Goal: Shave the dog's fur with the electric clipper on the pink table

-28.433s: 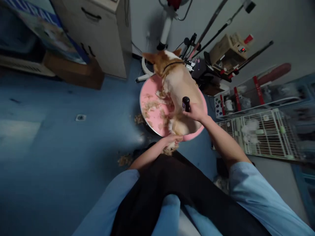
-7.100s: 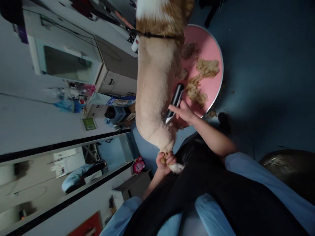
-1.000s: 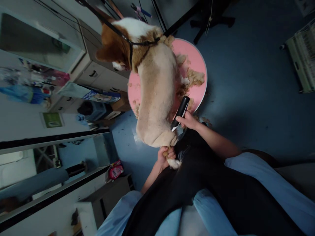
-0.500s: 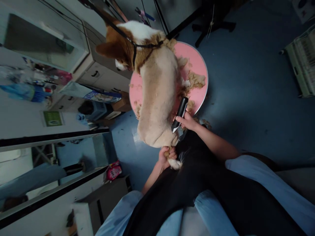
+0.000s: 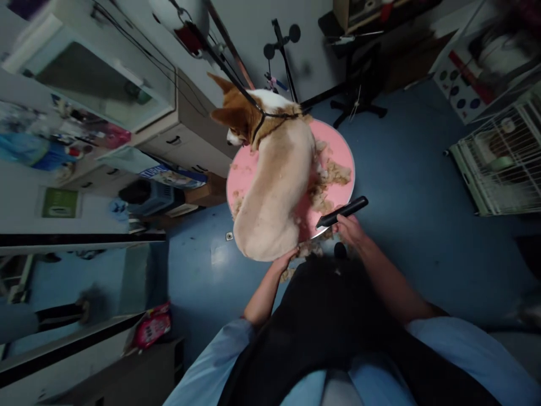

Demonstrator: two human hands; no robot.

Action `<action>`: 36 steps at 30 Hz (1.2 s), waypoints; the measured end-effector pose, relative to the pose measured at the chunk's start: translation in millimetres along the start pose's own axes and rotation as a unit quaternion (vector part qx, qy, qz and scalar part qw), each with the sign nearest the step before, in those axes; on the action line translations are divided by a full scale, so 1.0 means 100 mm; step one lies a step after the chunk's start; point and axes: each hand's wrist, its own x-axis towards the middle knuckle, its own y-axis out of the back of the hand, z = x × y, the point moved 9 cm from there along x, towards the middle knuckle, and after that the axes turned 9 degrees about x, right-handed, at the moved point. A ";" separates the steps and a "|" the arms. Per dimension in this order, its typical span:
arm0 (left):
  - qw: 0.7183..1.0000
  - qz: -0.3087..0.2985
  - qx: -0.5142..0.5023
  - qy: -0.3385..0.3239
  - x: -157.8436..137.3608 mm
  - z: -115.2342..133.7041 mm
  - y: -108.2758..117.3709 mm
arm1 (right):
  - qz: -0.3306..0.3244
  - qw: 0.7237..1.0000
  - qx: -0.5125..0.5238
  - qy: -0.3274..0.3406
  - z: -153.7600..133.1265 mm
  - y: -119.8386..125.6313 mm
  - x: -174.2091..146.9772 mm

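A corgi-like dog (image 5: 281,180) with a closely clipped back stands on a round pink table (image 5: 347,148), its head turned left. A black lead (image 5: 230,73) runs up from the harness round its neck. My right hand (image 5: 350,230) is closed round black hair clippers (image 5: 343,213), held over the table's near right edge, apart from the dog. Against the dog's rump lies my left hand (image 5: 285,259), its fingers stretched out and partly hidden by the body. Clumps of cut fur (image 5: 336,172) lie on the table right of the dog.
A wire cage (image 5: 501,163) stands on the blue floor (image 5: 406,169) at right. Drawers (image 5: 169,138) and a bag (image 5: 177,173) are at left. A stand with round pads (image 5: 281,39) is behind the table. More fur (image 5: 310,248) lies below its near edge.
My left hand has let go of the hind leg and now rests at the rump. My right hand has drawn the clippers away to the right. The view has tilted up.
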 end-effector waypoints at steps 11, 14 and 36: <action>0.996 0.010 -0.090 0.005 -0.85 0.31 -0.11 | 0.008 0.978 0.206 -0.044 0.39 -0.87 0.37; 0.996 0.027 -0.084 0.031 -0.98 0.14 -0.11 | 0.015 0.968 0.237 -0.081 0.56 -0.97 0.28; 0.998 0.015 0.033 0.060 -1.10 -0.21 -0.04 | 0.248 0.735 0.533 -0.338 2.04 -0.91 -1.28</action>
